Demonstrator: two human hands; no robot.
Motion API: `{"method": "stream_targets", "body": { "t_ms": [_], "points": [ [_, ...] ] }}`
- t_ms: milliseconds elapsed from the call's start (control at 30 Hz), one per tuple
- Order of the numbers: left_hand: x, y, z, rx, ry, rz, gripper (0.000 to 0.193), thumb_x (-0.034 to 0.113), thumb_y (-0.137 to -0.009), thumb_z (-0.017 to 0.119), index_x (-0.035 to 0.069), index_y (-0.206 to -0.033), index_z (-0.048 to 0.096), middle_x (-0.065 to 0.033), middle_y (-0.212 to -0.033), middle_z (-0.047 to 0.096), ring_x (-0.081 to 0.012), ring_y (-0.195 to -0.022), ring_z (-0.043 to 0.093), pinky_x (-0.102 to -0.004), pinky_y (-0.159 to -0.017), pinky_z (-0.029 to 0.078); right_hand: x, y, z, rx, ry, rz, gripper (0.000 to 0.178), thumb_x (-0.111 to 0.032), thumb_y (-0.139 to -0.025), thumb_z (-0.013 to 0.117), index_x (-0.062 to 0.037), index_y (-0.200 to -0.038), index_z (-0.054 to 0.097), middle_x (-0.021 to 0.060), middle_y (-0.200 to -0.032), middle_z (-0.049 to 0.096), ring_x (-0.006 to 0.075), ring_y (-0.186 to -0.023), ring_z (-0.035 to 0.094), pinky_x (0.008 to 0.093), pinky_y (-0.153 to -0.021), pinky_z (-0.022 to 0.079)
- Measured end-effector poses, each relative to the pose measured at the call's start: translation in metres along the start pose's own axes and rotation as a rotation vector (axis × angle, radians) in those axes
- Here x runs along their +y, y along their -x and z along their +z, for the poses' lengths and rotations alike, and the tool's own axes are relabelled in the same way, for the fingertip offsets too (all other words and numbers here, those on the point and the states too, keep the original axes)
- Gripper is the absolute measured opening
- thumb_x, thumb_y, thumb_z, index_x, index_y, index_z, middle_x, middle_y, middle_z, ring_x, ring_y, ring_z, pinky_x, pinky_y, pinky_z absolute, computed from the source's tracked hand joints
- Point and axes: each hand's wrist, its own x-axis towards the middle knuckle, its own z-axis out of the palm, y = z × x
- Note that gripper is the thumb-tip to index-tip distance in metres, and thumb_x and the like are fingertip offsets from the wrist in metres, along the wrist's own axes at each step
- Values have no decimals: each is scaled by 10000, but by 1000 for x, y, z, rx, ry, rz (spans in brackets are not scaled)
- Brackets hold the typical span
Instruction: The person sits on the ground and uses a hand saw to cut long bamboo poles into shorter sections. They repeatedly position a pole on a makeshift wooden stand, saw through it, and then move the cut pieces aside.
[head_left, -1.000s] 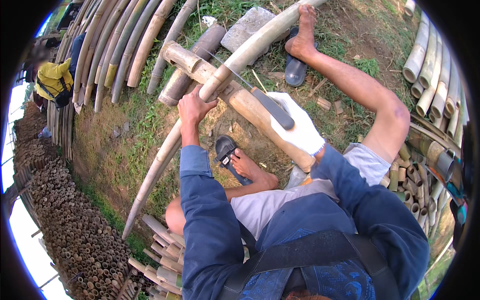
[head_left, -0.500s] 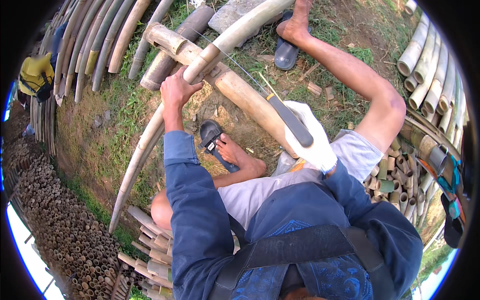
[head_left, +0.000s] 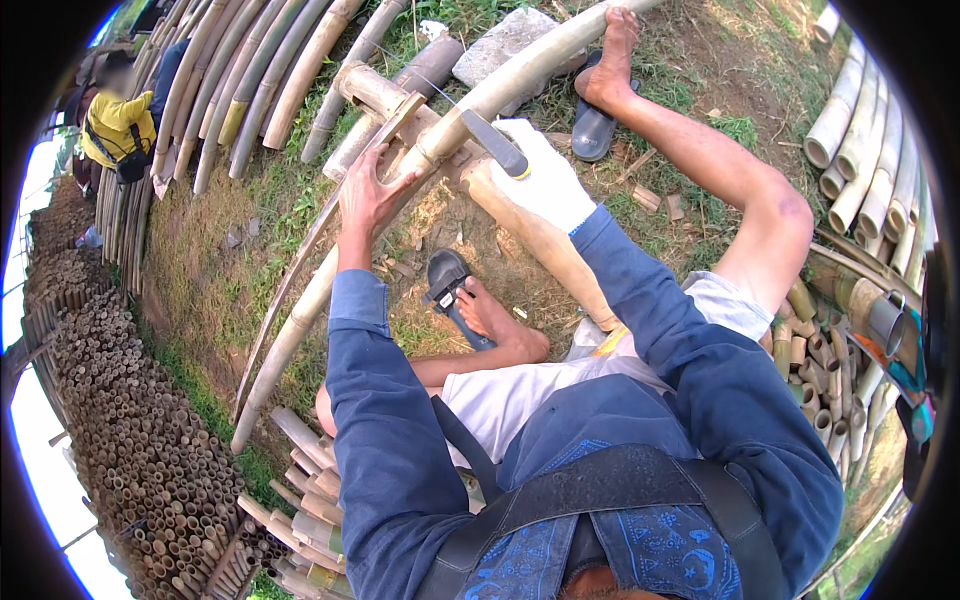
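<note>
A long pale bamboo pole [head_left: 500, 90] runs slantwise before me, resting across a thick bamboo piece [head_left: 550, 250]. My bare left hand [head_left: 372, 195] is closed around a narrow, darker bamboo strip [head_left: 318, 235] lying along the pole's left side. Its thumb reaches toward the pole. In a white glove, my right hand [head_left: 545, 180] grips a handsaw [head_left: 497, 147] by its grey and yellow handle, just right of the pole. The thin blade points up and left across the pole. My bare right foot [head_left: 612, 60] presses near the pole's far end.
Long bamboo poles [head_left: 260, 80] lie at upper left, beside a person in yellow [head_left: 120, 130]. A mass of cut bamboo tubes [head_left: 140, 440] fills the lower left. More poles [head_left: 860, 140] and short pieces [head_left: 820, 370] are at right. A grey stone [head_left: 505, 50] sits beyond the pole.
My right hand and the saw have moved up and left, close to the pole. The bamboo strip now shows apart from the pole, on its left. The view has shifted slightly.
</note>
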Motion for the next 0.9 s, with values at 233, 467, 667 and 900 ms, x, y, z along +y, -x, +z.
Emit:
{"method": "stream_targets", "body": {
  "t_ms": [233, 467, 667, 900],
  "points": [
    [14, 10, 23, -181, -183, -109, 832, 527, -792, 883, 93, -1453, 625, -248, -1109, 804, -419, -1059, 777, -526, -936, 609, -4, 64, -41, -72, -56, -30, 631, -107, -931, 747, -81, -1532, 557, 214, -1430, 654, 390, -1321, 670, 428, -1120, 530],
    [6, 11, 32, -136, -196, -98, 829, 536, -782, 901, 86, -1431, 648, -257, -1051, 809, -439, -1009, 786, -532, -906, 610, -51, 215, -119, -100, 117, 284, 700, 66, -839, 774, -44, -1501, 576, 160, -1392, 683, 280, -1265, 694, 345, -1112, 525],
    [24, -14, 21, -90, -216, -79, 823, 531, -768, 906, 93, -1420, 661, -272, -1156, 796, -439, -1068, 777, -544, -939, 607, 32, -62, 18, 19, 28, -128, 550, -244, -956, 765, -141, -1465, 584, 220, -1285, 718, 455, -1156, 717, 487, -982, 598],
    [-3, 5, 22, -82, -195, -110, 809, 518, -768, 901, 84, -1410, 667, -233, -1235, 792, -424, -1150, 754, -531, -1033, 578, -29, 138, -92, -171, -59, 182, 645, -16, -917, 711, -43, -1539, 543, 179, -1405, 689, 291, -1279, 705, 394, -1099, 541]
  ]
}}
